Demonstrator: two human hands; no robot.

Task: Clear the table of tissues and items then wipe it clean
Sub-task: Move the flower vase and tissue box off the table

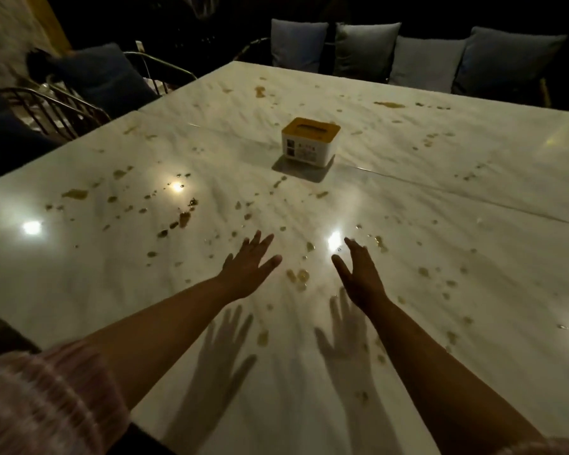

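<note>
A white marble-look table [440,178] fills the view, speckled with many brown spill stains and droplets [298,276]. A white tissue box with a yellow lid [309,142] stands near the table's middle, beyond both hands. My left hand [248,264] hovers above the table with fingers spread and straight, holding nothing. My right hand [358,270] hovers beside it, also with straight spread fingers and nothing in it. Both hands cast shadows on the tabletop below them.
Grey-blue cushions [424,57] line a bench along the table's far side. A metal-framed chair [56,110] with a dark cushion stands at the left. Bright lamp reflections [32,227] shine on the glossy top.
</note>
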